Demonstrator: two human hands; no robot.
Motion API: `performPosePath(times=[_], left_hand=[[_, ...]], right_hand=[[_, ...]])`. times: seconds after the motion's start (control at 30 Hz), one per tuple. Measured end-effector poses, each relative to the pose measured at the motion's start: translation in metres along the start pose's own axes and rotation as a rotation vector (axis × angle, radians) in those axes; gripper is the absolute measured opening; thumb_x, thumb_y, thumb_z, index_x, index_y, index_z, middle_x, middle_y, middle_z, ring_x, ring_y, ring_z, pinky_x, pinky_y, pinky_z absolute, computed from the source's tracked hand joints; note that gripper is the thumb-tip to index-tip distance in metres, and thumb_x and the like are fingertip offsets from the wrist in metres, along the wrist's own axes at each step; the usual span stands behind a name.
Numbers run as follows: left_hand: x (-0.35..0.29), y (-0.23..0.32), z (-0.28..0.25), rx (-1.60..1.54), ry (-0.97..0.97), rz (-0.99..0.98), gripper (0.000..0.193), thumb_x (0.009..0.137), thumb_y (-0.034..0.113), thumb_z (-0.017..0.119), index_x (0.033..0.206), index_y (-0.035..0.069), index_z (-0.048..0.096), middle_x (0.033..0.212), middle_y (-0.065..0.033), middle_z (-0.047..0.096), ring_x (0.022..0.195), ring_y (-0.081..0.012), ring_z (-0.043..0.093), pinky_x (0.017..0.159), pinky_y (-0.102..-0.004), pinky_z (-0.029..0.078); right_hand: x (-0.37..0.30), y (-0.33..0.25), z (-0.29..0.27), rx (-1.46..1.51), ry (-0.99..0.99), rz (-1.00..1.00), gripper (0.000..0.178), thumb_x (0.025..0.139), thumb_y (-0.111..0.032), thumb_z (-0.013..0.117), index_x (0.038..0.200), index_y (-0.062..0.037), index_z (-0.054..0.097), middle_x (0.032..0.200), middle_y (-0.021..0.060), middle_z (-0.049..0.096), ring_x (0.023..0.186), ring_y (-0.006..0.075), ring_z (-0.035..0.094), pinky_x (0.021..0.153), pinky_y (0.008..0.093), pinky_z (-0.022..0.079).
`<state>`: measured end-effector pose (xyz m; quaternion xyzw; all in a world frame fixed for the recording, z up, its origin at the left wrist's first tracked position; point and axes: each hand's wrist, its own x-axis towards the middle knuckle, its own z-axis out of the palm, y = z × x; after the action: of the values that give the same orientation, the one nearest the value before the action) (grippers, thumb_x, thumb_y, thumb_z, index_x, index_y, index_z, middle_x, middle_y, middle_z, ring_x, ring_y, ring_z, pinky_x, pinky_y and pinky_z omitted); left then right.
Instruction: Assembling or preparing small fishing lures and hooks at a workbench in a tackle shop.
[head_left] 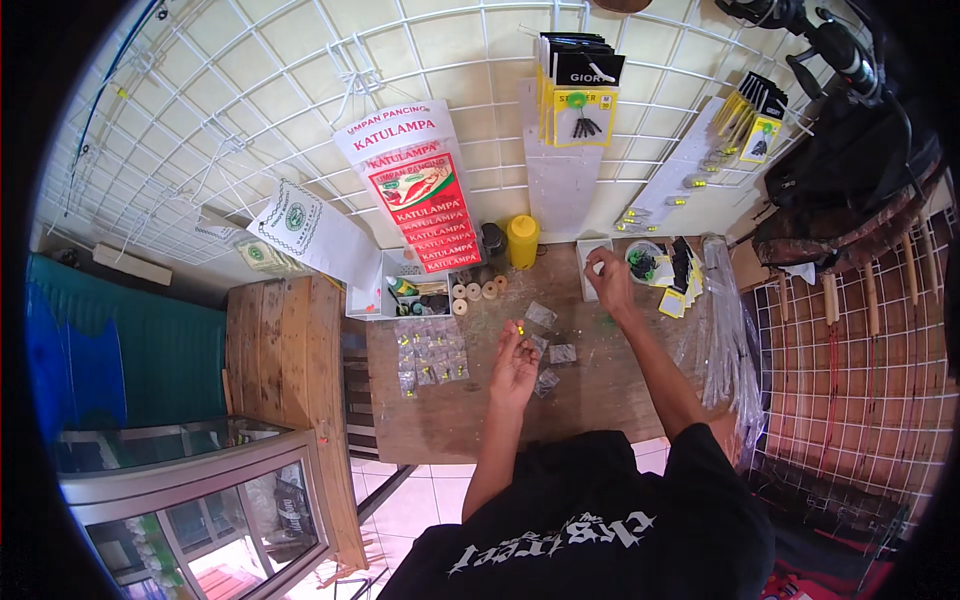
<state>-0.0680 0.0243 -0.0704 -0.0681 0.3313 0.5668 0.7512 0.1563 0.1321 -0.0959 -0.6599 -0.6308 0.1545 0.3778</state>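
My left hand is raised over the middle of the wooden table, its fingertips closed on a small bright yellow piece. Its exact kind is too small to make out. My right hand is over a narrow white tray, thumb and fingers pinched together; whatever they may hold does not show. Between the hands lie several small clear plastic bags. More little bags with yellow bits in them are laid in rows on the left of the table.
Behind the hands stand a yellow bottle, pale round discs and a white divided box. To the right are a round tub, yellow-black packets and long clear plastic sleeves. A white wire grid carries hanging packets.
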Motion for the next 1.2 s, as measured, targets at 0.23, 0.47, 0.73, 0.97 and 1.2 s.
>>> performPosePath(times=[0.23, 0.47, 0.73, 0.97, 1.2], left_hand=[[-0.007, -0.018, 0.004, 0.063, -0.049, -0.051, 0.026, 0.09, 0.021, 0.065, 0.115, 0.019, 0.059, 0.091, 0.0069, 0.061, 0.075, -0.0077, 0.054, 0.067, -0.0262, 0.043], [-0.023, -0.028, 0.009, 0.094, -0.17, -0.031, 0.029, 0.09, 0.022, 0.066, 0.117, 0.022, 0.057, 0.084, 0.0058, 0.055, 0.076, -0.0076, 0.053, 0.069, -0.0259, 0.045], [-0.038, -0.035, 0.02, 0.058, -0.124, 0.047, 0.03, 0.089, 0.024, 0.067, 0.117, 0.021, 0.055, 0.086, 0.0065, 0.055, 0.075, -0.0067, 0.051, 0.067, -0.0242, 0.044], [-0.042, -0.035, 0.023, 0.088, -0.074, 0.082, 0.035, 0.089, 0.021, 0.067, 0.121, 0.02, 0.053, 0.09, 0.0056, 0.057, 0.072, -0.0063, 0.05, 0.065, -0.0241, 0.043], [-0.046, -0.041, 0.023, 0.125, -0.09, 0.078, 0.048, 0.088, 0.02, 0.069, 0.13, 0.018, 0.046, 0.09, 0.0053, 0.056, 0.074, -0.0051, 0.05, 0.067, -0.0248, 0.039]], right_hand=[[-0.049, -0.097, -0.031, 0.508, -0.184, 0.001, 0.018, 0.079, -0.008, 0.069, 0.095, -0.0022, 0.064, 0.076, 0.0046, 0.064, 0.063, 0.0095, 0.057, 0.055, 0.0276, 0.046], [-0.076, -0.124, -0.046, 0.599, -0.335, -0.031, 0.015, 0.081, -0.011, 0.072, 0.095, -0.0061, 0.072, 0.087, 0.0012, 0.057, 0.067, 0.0061, 0.049, 0.053, 0.021, 0.039], [-0.094, -0.122, -0.048, 0.658, -0.263, -0.042, 0.015, 0.079, -0.006, 0.073, 0.094, -0.0061, 0.073, 0.089, 0.001, 0.053, 0.065, 0.005, 0.047, 0.05, 0.0193, 0.038], [-0.104, -0.128, -0.059, 0.555, -0.204, -0.033, 0.017, 0.077, -0.007, 0.073, 0.095, -0.0094, 0.074, 0.087, 0.0023, 0.059, 0.066, 0.01, 0.05, 0.059, 0.0233, 0.042], [-0.109, -0.128, -0.066, 0.544, -0.158, -0.053, 0.014, 0.079, -0.005, 0.072, 0.093, -0.0071, 0.072, 0.087, 0.0055, 0.062, 0.068, 0.0118, 0.057, 0.058, 0.0245, 0.045]])
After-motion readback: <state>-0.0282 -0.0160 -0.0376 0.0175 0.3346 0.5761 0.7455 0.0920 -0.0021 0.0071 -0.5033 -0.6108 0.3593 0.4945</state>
